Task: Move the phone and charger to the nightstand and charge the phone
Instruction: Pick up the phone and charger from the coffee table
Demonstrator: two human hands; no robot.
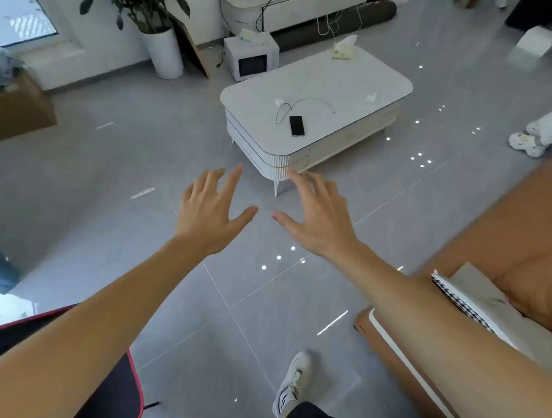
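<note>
A black phone (297,125) lies flat near the front left end of a white coffee table (353,91). Just behind it sit a white charger plug (280,102) and its cable (306,103), which loops dark near the phone and runs white toward the table's middle. My left hand (212,209) and my right hand (314,217) are stretched out side by side over the grey floor, fingers spread, both holding nothing. They are well short of the table. No nightstand is in view.
An orange-brown sofa (531,240) with a notebook (461,302) on its arm runs along the right. A potted plant (163,51), a small white appliance (250,56) and a white cabinet (287,7) stand beyond the table. A tissue pack (343,48) sits at its far end. Another person's feet (527,142) are at right.
</note>
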